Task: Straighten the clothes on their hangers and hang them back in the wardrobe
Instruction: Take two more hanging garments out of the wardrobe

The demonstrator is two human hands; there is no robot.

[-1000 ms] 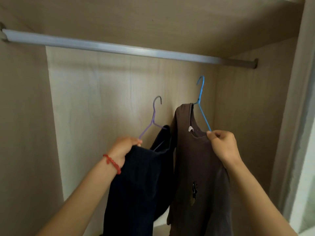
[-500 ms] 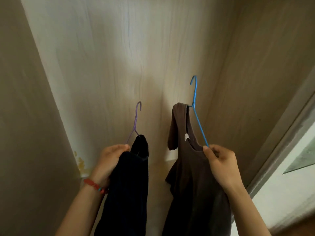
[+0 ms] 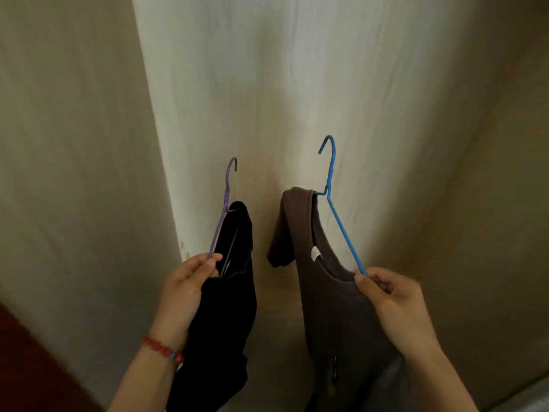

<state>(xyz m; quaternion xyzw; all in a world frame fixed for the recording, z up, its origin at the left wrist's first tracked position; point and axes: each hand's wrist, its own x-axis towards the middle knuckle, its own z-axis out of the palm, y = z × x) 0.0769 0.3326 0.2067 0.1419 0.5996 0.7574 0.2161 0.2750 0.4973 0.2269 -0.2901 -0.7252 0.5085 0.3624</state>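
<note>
Both your forearms reach up and forward from the bottom edge, bare, well apart. Your left hand [image 3: 184, 288] is raised with its back toward you, thumb and fingers [image 3: 208, 263] pinched shut at the tips; a red beaded bracelet [image 3: 162, 349] circles that wrist. Your right hand [image 3: 392, 301] sits slightly lower, knuckles up, thumb pressed against curled fingers [image 3: 383, 282] in a tight pinch.
</note>
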